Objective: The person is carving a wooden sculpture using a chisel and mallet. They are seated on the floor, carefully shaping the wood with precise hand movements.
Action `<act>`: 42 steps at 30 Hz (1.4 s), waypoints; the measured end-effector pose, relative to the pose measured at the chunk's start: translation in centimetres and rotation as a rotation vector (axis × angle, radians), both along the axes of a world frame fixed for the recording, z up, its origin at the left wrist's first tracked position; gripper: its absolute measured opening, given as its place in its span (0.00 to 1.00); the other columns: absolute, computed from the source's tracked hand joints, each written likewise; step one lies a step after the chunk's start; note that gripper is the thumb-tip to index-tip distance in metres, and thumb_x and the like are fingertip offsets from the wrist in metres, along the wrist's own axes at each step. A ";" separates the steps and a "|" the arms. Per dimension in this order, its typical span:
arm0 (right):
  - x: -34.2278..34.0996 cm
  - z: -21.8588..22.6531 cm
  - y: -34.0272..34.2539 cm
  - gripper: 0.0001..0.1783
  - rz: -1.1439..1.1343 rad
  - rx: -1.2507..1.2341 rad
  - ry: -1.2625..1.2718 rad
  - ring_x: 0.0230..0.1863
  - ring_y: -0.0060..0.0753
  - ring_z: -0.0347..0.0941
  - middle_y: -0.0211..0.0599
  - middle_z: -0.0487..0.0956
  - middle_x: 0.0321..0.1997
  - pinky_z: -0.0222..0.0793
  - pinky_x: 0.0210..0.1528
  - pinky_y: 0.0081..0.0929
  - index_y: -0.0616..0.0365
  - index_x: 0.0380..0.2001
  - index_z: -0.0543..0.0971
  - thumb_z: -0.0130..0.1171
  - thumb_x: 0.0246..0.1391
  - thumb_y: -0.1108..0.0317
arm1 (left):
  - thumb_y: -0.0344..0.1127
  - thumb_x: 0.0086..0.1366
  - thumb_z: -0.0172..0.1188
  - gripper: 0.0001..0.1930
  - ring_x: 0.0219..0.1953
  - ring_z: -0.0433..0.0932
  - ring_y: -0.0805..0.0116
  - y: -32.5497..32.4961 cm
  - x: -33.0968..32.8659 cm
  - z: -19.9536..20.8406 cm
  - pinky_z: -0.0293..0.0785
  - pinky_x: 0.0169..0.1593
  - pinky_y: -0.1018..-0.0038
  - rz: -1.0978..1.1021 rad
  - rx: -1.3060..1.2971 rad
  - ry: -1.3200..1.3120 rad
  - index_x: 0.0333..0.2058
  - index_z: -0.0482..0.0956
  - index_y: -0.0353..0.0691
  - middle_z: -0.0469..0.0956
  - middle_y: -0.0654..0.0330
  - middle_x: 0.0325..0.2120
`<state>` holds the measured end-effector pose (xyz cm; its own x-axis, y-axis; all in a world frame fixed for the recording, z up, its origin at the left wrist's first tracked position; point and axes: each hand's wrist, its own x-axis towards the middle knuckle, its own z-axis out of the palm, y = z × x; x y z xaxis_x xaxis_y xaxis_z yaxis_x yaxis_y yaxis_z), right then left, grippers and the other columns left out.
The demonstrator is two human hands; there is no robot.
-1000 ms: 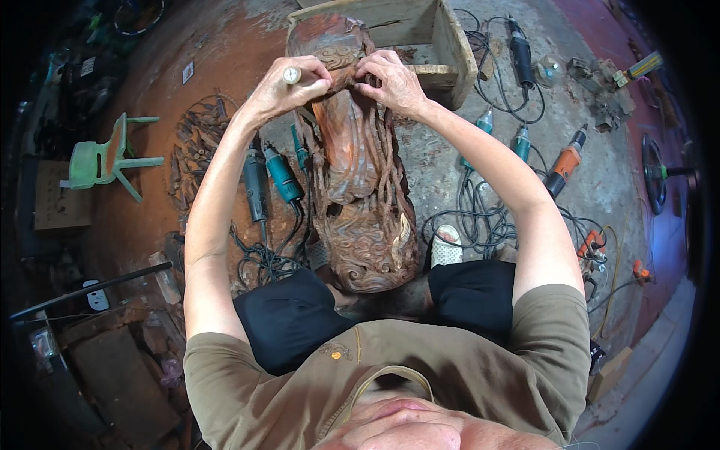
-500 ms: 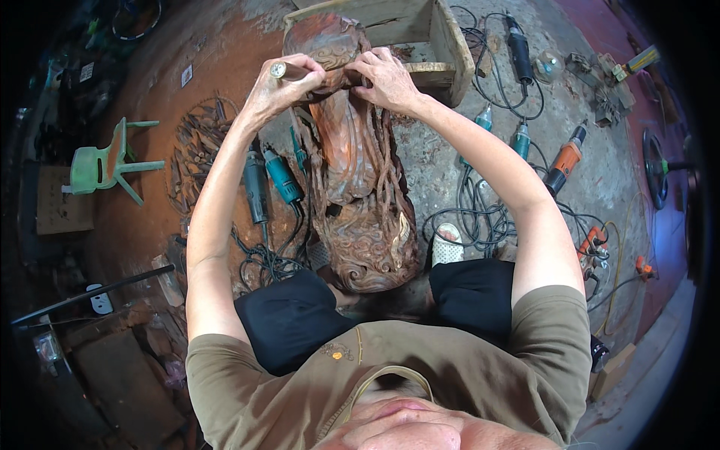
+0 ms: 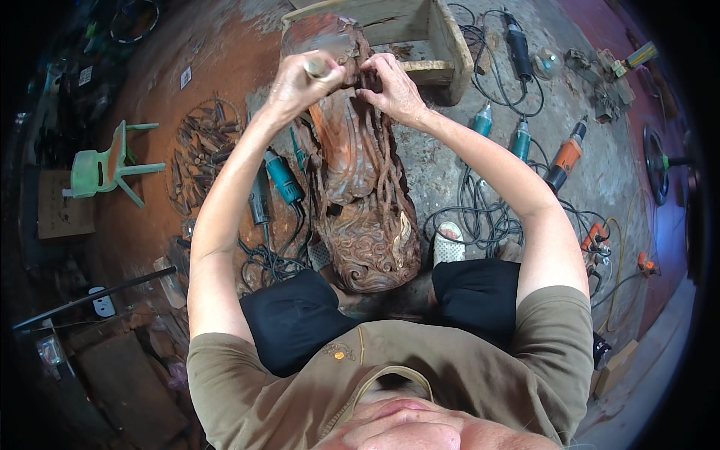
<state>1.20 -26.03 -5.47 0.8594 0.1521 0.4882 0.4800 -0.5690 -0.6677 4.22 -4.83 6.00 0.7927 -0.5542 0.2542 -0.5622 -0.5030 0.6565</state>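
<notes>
Between my legs a brown wood carving [image 3: 349, 172] stretches away from me, with swirling relief at its near end and twisted strands along its sides. My left hand [image 3: 298, 84] is closed round a hand tool [image 3: 317, 66] over the far part of the carving. Only the round pale end of its handle shows; its working end is hidden and blurred, so its kind is unclear. Just right of it, my right hand [image 3: 397, 90] rests at the carving's right edge, fingers bent and thumb against the wood.
A wooden box [image 3: 454, 52] stands behind the carving. Left lie a pile of slim hand tools [image 3: 202, 146] and a teal power tool [image 3: 283, 178]; beyond is a green chair [image 3: 101, 169]. Right are an orange grinder [image 3: 568, 157], a black power tool [image 3: 518, 49] and tangled cables [image 3: 480, 210].
My left hand has shifted right with the tool, its handle end moving closer to my right hand. My right hand has moved slightly right and down, away from the carving's middle.
</notes>
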 end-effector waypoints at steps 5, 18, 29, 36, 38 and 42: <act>0.7 -0.7 -0.1 0.39 -0.045 0.228 0.284 0.49 0.39 0.74 0.43 0.78 0.51 0.71 0.55 0.37 0.59 0.56 0.70 0.75 0.46 0.52 | 0.43 0.65 0.69 0.13 0.27 0.79 0.81 -0.4 1.3 0.2 0.74 0.33 0.79 0.163 -0.119 0.124 0.31 0.85 0.38 0.82 0.66 0.22; 1.3 -0.9 -0.4 0.41 -0.013 0.194 0.308 0.51 0.36 0.75 0.41 0.78 0.52 0.73 0.55 0.35 0.60 0.56 0.73 0.77 0.46 0.47 | 0.50 0.62 0.71 0.20 0.21 0.74 0.77 -4.1 1.9 -0.1 0.73 0.29 0.69 0.156 0.040 -0.220 0.27 0.85 0.36 0.79 0.60 0.16; 1.4 -0.8 -0.4 0.39 -0.005 0.241 0.292 0.50 0.41 0.75 0.42 0.78 0.49 0.73 0.53 0.37 0.59 0.51 0.74 0.78 0.42 0.45 | 0.55 0.62 0.68 0.24 0.20 0.78 0.65 -3.6 3.2 0.0 0.74 0.30 0.63 0.211 0.014 -0.079 0.27 0.84 0.34 0.81 0.53 0.18; 1.1 -0.6 -0.5 0.39 -0.014 0.192 0.312 0.52 0.39 0.75 0.41 0.78 0.52 0.72 0.54 0.37 0.59 0.54 0.73 0.76 0.46 0.47 | 0.57 0.62 0.67 0.24 0.23 0.81 0.59 -5.0 2.2 0.2 0.75 0.32 0.62 0.174 0.091 -0.214 0.30 0.85 0.37 0.82 0.52 0.20; 1.0 -0.6 -0.6 0.39 -0.009 0.173 0.315 0.52 0.38 0.75 0.42 0.78 0.52 0.73 0.54 0.37 0.60 0.55 0.73 0.76 0.48 0.47 | 0.57 0.63 0.66 0.23 0.26 0.83 0.55 -5.5 2.1 0.6 0.76 0.34 0.61 0.190 0.168 -0.210 0.32 0.86 0.38 0.83 0.52 0.22; 1.1 -0.5 -0.5 0.40 -0.014 0.162 0.317 0.46 0.35 0.76 0.40 0.78 0.52 0.74 0.52 0.36 0.60 0.56 0.72 0.76 0.48 0.46 | 0.61 0.61 0.66 0.27 0.28 0.84 0.52 -6.8 2.4 -0.5 0.78 0.35 0.59 0.174 0.197 -0.362 0.30 0.85 0.37 0.83 0.51 0.21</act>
